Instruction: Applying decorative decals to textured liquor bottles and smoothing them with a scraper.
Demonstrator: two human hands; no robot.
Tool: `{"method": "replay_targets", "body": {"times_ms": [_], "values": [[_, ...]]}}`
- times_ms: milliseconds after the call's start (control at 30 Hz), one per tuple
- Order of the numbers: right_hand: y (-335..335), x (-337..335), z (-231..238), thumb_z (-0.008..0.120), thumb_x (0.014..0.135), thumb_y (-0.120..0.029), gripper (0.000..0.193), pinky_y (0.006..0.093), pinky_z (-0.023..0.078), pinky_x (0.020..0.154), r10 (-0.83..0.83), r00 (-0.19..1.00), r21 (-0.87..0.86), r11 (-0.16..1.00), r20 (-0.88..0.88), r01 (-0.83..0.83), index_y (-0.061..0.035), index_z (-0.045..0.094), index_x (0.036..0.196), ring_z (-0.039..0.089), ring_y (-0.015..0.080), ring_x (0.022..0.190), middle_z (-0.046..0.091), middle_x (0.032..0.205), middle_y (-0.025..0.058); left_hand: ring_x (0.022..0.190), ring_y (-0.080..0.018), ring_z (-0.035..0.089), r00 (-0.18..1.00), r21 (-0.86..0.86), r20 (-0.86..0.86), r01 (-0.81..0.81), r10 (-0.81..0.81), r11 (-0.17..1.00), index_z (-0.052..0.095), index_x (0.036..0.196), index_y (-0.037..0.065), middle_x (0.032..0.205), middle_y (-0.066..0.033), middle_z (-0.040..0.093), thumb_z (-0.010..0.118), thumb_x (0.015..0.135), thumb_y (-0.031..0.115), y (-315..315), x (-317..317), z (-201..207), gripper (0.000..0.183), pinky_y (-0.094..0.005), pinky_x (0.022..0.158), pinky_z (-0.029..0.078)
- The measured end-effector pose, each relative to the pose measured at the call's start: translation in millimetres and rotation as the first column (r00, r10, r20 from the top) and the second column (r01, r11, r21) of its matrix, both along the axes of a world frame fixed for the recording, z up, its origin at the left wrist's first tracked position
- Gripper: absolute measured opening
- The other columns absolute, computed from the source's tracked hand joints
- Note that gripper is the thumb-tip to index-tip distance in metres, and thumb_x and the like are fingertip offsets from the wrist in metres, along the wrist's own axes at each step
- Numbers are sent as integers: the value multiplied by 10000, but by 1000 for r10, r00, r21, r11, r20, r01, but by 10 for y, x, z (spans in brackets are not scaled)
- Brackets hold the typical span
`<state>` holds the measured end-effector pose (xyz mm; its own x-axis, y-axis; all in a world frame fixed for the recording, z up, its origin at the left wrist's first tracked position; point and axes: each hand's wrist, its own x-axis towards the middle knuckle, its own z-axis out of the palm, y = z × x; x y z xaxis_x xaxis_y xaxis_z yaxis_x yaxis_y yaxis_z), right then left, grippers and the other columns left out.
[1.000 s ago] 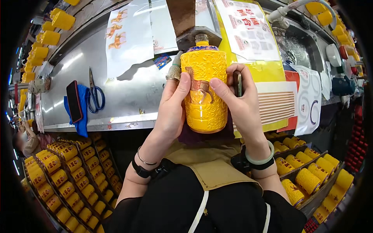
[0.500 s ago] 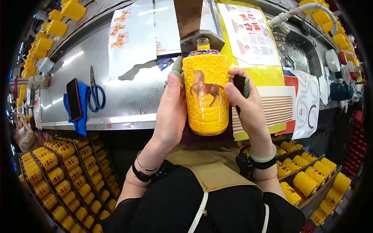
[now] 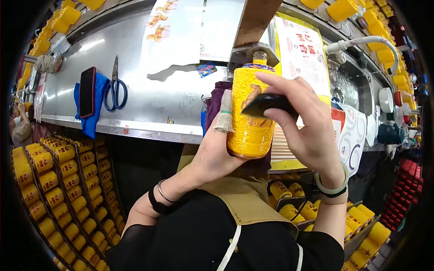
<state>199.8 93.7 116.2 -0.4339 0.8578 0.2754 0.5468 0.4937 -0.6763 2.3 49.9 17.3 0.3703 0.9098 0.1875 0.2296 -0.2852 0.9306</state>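
Note:
My left hand (image 3: 216, 152) is wrapped around the lower left side of a yellow embossed bottle (image 3: 250, 142). A woven cover (image 3: 224, 115) sits on its thumb, which lies along the bottle's side. The bottle leans slightly, its clear glass neck (image 3: 260, 58) pointing away from me, with a blue patterned band at the shoulder. Between the thumb and fingers of my right hand (image 3: 313, 118) is a flat black scraper (image 3: 271, 105), its edge over the brown horse decal on the bottle's front. The scraper and fingers hide much of the horse; whether the edge touches it I cannot tell.
On the metal bench are a phone (image 3: 87, 92) on a blue cloth, scissors (image 3: 115, 88) and decal sheets (image 3: 174, 34). Beyond the bottle stands a brown post (image 3: 255, 22). A sink (image 3: 357, 74) is at right. Racks of yellow bottles (image 3: 63, 180) flank me below.
My right hand has left the bottle's right side and brought the scraper across the horse decal. My left hand has shifted its grip lower around the bottle. The view has shifted slightly.

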Motion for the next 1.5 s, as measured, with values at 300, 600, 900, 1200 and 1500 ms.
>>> {"method": "replay_targets", "body": {"times_ms": [300, 600, 900, 1200, 1500], "values": [[-83, -111, -41, 719, 705, -146, 311, 379, 447, 827, 61, 898, 453, 848, 435, -277, -145, 795, 1007, 622, 219, 917, 730, 1081, -7, 1253, -299, 602, 955, -35, 242, -170, 173, 985, 118, 1621, -123, 1404, -244, 552, 827, 887, 106, -90, 20, -3, 1045, -349, 1072, 488], [128, 55, -87, 665, 875, 25, 183, 460, 459, 918, -160, 944, 560, 828, 287, -30, -5, 672, 1055, 610, 352, 977, 688, 1052, 140, 1423, -413, 396, 972, 92, 132, -208, 195, 974, 72, 1613, -129, 1511, -309, 375, 900, 818, 336, -178, 59, -206, 1238, -441, 1229, 323], [-122, 269, -497, 715, 860, 47, 304, 426, 478, 794, 60, 977, 579, 797, 204, -170, -73, 640, 1129, 603, 314, 865, 727, 1016, 97, 1389, -453, 396, 957, 75, 192, -235, 217, 969, 409, 1494, -61, 1473, -269, 459, 903, 757, 286, -146, 105, -218, 953, -472, 1203, 333], [-304, 247, -579, 716, 809, 13, 223, 411, 462, 764, 98, 985, 616, 770, 142, -165, -88, 685, 1006, 614, 273, 866, 754, 1017, 49, 1308, -462, 488, 980, 83, 154, -144, 130, 986, 430, 1421, -109, 1376, -286, 529, 917, 754, 280, -147, -40, -266, 912, -450, 1128, 414], [-450, 207, -195, 737, 990, -92, 215, 405, 541, 699, 162, 976, 596, 773, 146, -218, -14, 685, 1183, 669, 303, 719, 752, 967, 127, 1504, -516, 295, 997, 206, 13, -83, 82, 975, 299, 1611, -45, 1654, -333, 211, 997, 626, 272, -106, -68, -42, 1248, -479, 1271, 275]]}}
